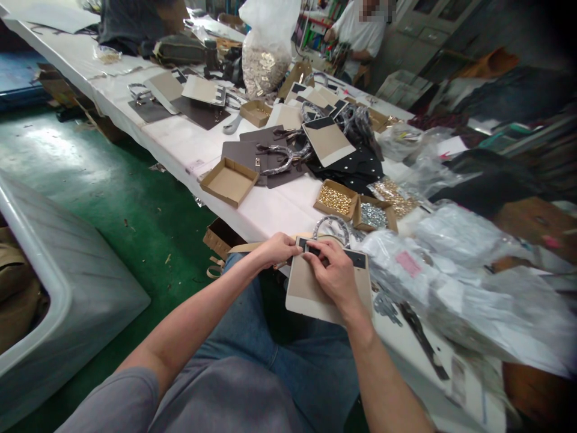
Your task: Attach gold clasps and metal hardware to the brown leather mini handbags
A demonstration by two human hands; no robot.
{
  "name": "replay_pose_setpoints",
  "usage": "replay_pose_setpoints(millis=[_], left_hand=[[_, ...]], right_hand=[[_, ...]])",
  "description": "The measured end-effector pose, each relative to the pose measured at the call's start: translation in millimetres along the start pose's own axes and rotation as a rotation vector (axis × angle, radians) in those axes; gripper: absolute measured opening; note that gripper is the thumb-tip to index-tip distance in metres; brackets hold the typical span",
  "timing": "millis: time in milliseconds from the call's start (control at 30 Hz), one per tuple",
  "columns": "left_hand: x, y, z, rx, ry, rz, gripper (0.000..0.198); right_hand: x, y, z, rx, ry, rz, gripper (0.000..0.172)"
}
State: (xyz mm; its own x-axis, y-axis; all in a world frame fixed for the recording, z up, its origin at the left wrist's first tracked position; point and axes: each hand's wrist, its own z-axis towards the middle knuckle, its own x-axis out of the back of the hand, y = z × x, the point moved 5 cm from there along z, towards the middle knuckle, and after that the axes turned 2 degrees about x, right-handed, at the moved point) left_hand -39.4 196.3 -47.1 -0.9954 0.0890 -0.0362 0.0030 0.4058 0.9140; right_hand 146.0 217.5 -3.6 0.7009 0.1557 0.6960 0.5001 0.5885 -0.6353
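A beige bag panel [311, 288] with a black strip along its top edge lies tilted over my lap at the table's edge. At its upper left corner, my left hand [280, 248] is closed, fingers pinching the edge. My right hand [334, 270] lies over the panel, its thumb and fingers closed on the black strip; any small part between the fingertips is hidden. A plastic-wrapped handle [332, 220] arches up just beyond the strip. Past it stand small cardboard boxes of gold metal pieces [334, 200] and silver metal pieces [372, 214].
A shallow cardboard box [229, 182] sits by the table's left edge. More panels with wrapped handles [282, 157] are piled beyond. Plastic bags [442, 240] crowd the right side. A large grey bin [90, 270] stands on the left. Across the table is another person [360, 30].
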Motion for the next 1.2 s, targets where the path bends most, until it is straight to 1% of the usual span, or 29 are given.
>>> replay_pose_setpoints(millis=[133, 267, 533, 700, 867, 1000, 1100, 1200], left_hand=[[0.0, -1, 2, -0.004, 0.003, 0.044, 0.038], [-0.6, -3, 3, 0.012, -0.002, 0.022, 0.039], [0.3, 5, -3, 0.023, 0.019, 0.047, 0.041], [-0.6, 4, -2, 0.009, 0.018, 0.048, 0.043], [0.9, 1, -3, -0.023, 0.034, 0.052, 0.047], [0.1, 0, -2, -0.027, 0.024, 0.046, 0.045], [-1.2, -2, 1, -0.032, 0.019, 0.041, 0.042], [-1.7, -6, 3, -0.024, 0.016, 0.038, 0.039]], right_hand=[[-2, -1, 0, 0.021, 0.003, -0.004, 0.024], [-2, -4, -2, 0.04, 0.023, -0.032, 0.023], [-3, -3, 0, 0.022, -0.001, -0.053, 0.023], [-4, -3, -2, 0.02, 0.011, -0.052, 0.024], [-4, 1, -4, -0.051, 0.057, -0.047, 0.037], [-4, 4, -1, -0.087, 0.048, -0.038, 0.038], [-4, 7, 0, -0.136, 0.033, -0.02, 0.044], [-2, 5, -1, -0.114, 0.039, -0.035, 0.045]])
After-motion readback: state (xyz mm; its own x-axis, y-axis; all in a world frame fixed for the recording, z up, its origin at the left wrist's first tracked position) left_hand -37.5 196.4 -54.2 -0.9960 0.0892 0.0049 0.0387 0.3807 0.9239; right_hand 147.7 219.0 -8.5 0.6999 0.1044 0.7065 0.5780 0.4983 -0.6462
